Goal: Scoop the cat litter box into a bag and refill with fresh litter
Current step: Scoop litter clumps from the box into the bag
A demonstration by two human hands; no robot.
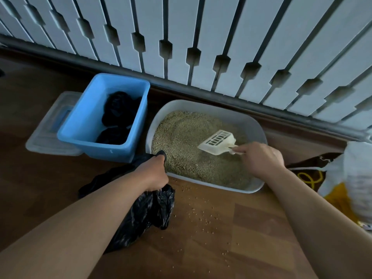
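1. Right hand [261,160]: grip is closed, fingers curled round the handle of a white slotted scoop [218,142]. The scoop head points left and sits low over the right half of the litter. Can't tell if its front edge actually touches.
2. Left hand [153,174]: grip is closed too, fist bunched round the top of a black bag [149,210]. The fist is right at the near-left corner of the box, and the rest of the bag crumples down onto the floor [251,248] under the wrist.
3. Litter box [203,107]: a white rounded tray on the floor, up against the white slatted panel [201,37]. It's full of tan grainy litter [181,133], heaped a bit higher at the far-left side.
4. Loose grains [201,214] are scattered on the wood floor just in front of the box.
5. A blue bin [84,121] stands just left of the box with dark bags [118,111] inside. A clear lid [46,135] lies flat on its left, partly hidden by it.
6. At the far right edge are a white-and-yellow sack [358,174] and a brown patterned cloth [308,174], near the box.
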